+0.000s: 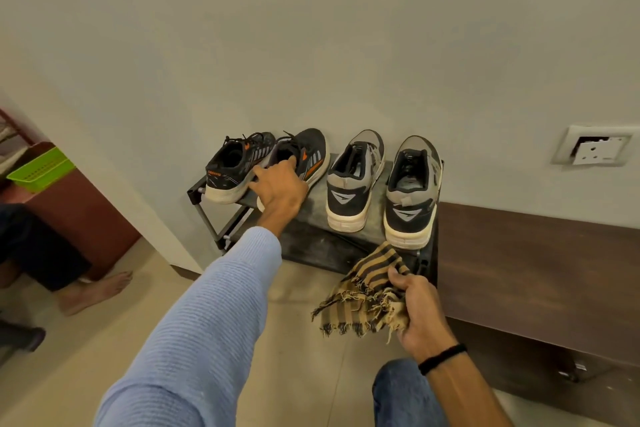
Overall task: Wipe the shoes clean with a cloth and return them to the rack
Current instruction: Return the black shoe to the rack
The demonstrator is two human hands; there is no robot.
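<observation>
Two pairs of shoes stand on a low dark shoe rack (311, 239) against the wall. At the left are two black sneakers with orange marks: one (235, 166) at the rack's end and a second (308, 152) beside it. My left hand (280, 189) grips the heel of that second sneaker, with a finger hooked into its opening. To the right stand two grey and black sneakers with white soles (353, 180) (412, 191), heels toward me. My right hand (419, 312) holds a bunched tan and black striped cloth (363, 298) below the rack's front right corner.
A dark wooden bench (533, 270) runs along the wall right of the rack. A wall socket (595, 149) sits above it. At the left are another person's bare foot (97, 291), a brown cabinet and a green plastic basket (41, 170). Beige tiled floor lies below.
</observation>
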